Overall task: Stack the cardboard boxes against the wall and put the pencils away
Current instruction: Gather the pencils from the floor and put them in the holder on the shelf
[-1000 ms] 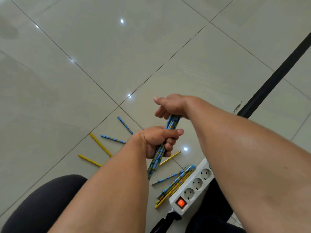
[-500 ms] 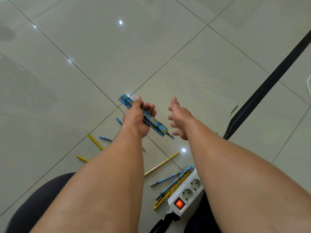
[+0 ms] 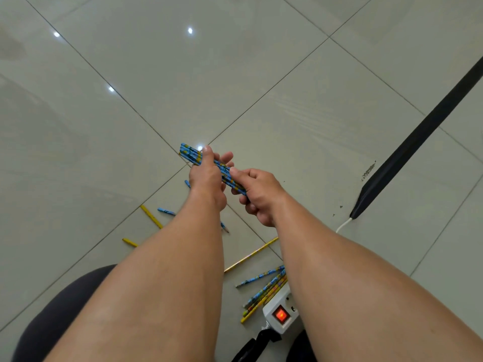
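right now both hands hold one bundle of pencils up above the floor. the left hand wraps round the middle of the bundle, with the thumb on top and the fingers curled under. the right hand pinches the end nearest the body, thumb over and fingers below. the far end of the bundle sticks out past the left thumb.

lots of pencils are not picked up yet. below the grip, out to the left of the left arm, lie a yellow pencil and a short blue pencil just beside it. a second yellow piece lies farther out that way. a bit of another blue one peeks out right under the left hand. closer to the body than the grip, between the two arms, a long yellow pencil lies alone. nearer than that, a little heap of pencils rests against a white power strip with its red switch lit.

i think the pencil job is only partway done. some pencils are in the hands, and about as many wait on the floor. no cup or case for them shows, so putting them away is not done. no cardboard boxes and no wall show either, so i cannot tell how the stacking stands.
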